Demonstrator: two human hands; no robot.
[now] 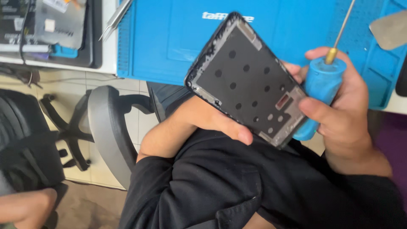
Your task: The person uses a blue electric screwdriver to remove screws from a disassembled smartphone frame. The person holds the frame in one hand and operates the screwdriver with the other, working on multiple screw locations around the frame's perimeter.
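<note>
My left hand (203,121) holds a dark phone frame (246,78) from below, its thumb on the frame's lower edge. The frame is tilted, its inner side up, showing a black plate with several round holes. My right hand (343,106) grips a blue-handled screwdriver (320,87) with a brass collar and a thin shaft pointing up to the right. The right thumb also presses the frame's lower right corner. Both hands are above my lap in black sleeves.
A blue work mat (169,34) covers the white desk ahead. Metal tweezers (114,19) lie at its left edge beside dark device parts (59,25). A flat metal tool (390,27) lies at top right. A grey office chair (106,127) stands left; another person's hand (25,208) shows at bottom left.
</note>
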